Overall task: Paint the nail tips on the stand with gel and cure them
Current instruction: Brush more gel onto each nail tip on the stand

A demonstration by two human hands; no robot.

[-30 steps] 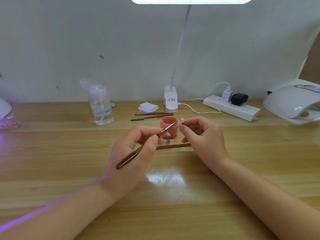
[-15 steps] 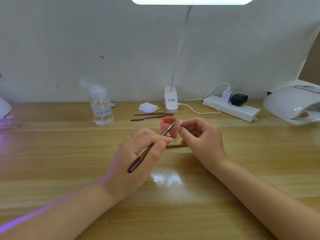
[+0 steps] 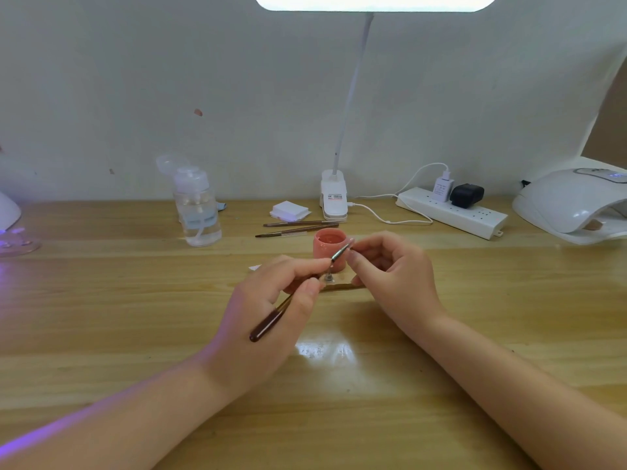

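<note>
Fingers: left hand [image 3: 268, 310] pinches brush [image 3: 298, 293] pen-style for ctrl | right hand [image 3: 393, 273] pinches nail tip [image 3: 351, 241] at bristles | gel pot [image 3: 329, 247] just behind for reloads

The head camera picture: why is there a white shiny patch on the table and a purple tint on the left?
Head view: the white patch on the wooden table is glare from the desk lamp overhead; the purple cast along the left forearm seems to come from a violet-lit device at the left edge; the table's back edge bows, a wide-angle effect; the bottle looks soft.
</note>
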